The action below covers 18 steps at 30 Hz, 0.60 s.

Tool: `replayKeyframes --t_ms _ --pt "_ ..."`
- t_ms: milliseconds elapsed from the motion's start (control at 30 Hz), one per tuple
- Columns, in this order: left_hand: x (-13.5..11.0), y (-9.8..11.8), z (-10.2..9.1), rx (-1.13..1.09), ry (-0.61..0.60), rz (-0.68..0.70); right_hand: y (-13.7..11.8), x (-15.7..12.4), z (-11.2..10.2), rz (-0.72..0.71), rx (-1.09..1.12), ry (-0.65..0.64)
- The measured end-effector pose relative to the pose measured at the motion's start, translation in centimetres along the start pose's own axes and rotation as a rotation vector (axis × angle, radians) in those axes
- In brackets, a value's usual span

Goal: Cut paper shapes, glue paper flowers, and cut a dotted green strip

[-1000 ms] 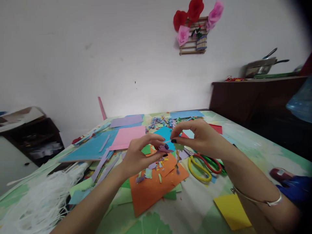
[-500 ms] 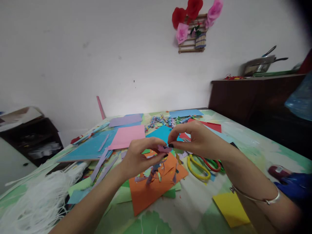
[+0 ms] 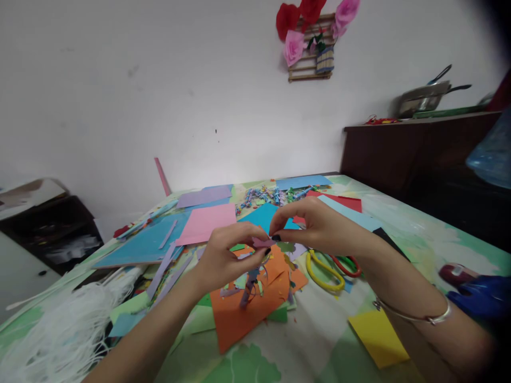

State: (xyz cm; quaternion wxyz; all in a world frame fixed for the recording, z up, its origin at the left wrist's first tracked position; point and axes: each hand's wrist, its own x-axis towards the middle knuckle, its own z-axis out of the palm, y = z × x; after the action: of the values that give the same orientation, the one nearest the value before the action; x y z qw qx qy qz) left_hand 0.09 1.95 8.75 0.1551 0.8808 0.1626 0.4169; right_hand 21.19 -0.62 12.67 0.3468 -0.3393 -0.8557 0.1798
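Purple paper (image 3: 262,243), pinched mid-frame by the left hand (image 3: 227,247), might tear if the right hand (image 3: 319,226), fingertips nearly meeting, hold unclear, tugs.

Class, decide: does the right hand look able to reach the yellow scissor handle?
Probably yes: the yellow scissor handle lies mostly uncovered near the right hand, though its fingertips seem occupied at the purple paper piece.

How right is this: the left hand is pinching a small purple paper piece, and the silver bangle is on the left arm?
One slip: the silver bangle is on the right arm, as the head view shows. The left hand is indeed pinching the small purple paper piece.
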Motion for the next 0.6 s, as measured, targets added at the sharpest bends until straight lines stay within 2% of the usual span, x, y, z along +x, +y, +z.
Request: replayKeyframes --t_ms 300,600 --pt "0.3 -0.3 -1.5 -0.189 0.057 -0.154 0.2 0.1 -0.5 0.031 0.028 0.089" --pt "0.2 -0.3 -2.6 -0.247 0.161 -0.161 0.6 0.2 -0.3 0.063 0.039 0.085"
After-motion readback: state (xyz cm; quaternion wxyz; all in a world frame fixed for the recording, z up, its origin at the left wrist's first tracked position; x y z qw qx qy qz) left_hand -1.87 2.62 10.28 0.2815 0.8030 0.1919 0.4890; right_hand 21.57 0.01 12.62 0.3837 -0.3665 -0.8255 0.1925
